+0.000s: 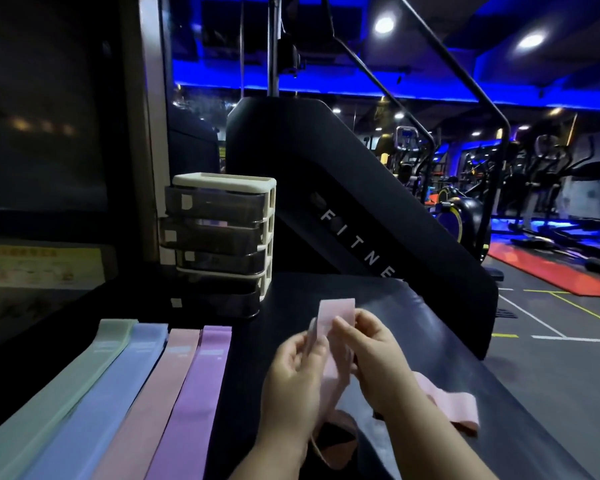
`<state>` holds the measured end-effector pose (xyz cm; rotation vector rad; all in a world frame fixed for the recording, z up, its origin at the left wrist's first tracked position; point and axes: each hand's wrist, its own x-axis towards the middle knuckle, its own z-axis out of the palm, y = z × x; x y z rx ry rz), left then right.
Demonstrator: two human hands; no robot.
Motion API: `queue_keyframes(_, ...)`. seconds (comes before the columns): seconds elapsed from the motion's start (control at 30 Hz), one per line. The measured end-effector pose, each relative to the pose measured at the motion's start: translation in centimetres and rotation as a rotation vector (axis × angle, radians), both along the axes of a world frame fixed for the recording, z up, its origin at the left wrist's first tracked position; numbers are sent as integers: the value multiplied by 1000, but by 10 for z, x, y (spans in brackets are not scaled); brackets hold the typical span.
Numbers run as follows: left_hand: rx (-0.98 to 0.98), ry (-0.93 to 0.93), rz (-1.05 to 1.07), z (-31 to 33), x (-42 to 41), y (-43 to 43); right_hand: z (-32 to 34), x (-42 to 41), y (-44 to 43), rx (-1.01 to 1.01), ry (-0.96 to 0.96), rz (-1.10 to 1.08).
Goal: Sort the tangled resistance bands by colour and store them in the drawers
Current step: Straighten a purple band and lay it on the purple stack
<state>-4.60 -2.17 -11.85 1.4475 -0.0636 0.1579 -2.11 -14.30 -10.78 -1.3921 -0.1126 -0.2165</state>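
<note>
**Pink band in both hands, above desk**

Held pink band [336,317] is up off the desk [326,289], right of centre, top end upright & flat-faced to cam. Left hand [291,368] pinches its left edge, fingers [317,344] curled on the strip. Right hand [371,355] pinches the right edge, fingers [343,327] closed on it too. Band runs down btwn the hands to a loose pink loop [333,434] lying on the desk under the wrists. More pink strip [454,407] lies flat on the desk behind the right forearm; can't tell if same band or another.

Left side of desk: 4 bands flat, side by side, edges touching: green band [66,386], blue band [111,393], second pink band [160,386], purple band [198,386].

Drawer unit [222,244] at back of desk just beyond them: cream frame, 4 smoky drawers stacked, fronts slightly staggered, contents unclear.

Behind: black machine [326,188] lettered "FITNE", gym floor w/ blue lighting.
</note>
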Motion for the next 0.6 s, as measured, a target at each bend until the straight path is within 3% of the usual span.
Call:
queue_keyframes(0.17, 94, -84, -22, -6, 12, -7, -4, 0, -7, 56, 30, 49)
queue_keyframes(0.3, 52, -80, -59, -7, 15, -7, 0, -3, -14, 109, 63, 161)
queue_keyframes(0.4, -18, -62, -62, -7, 14, -3, 2, -10, -20, 34, 75, 241)
queue_keyframes(0.6, -215, 22, -41, -5, 12, 3, 0, -16, -18, -5, 117, 70)
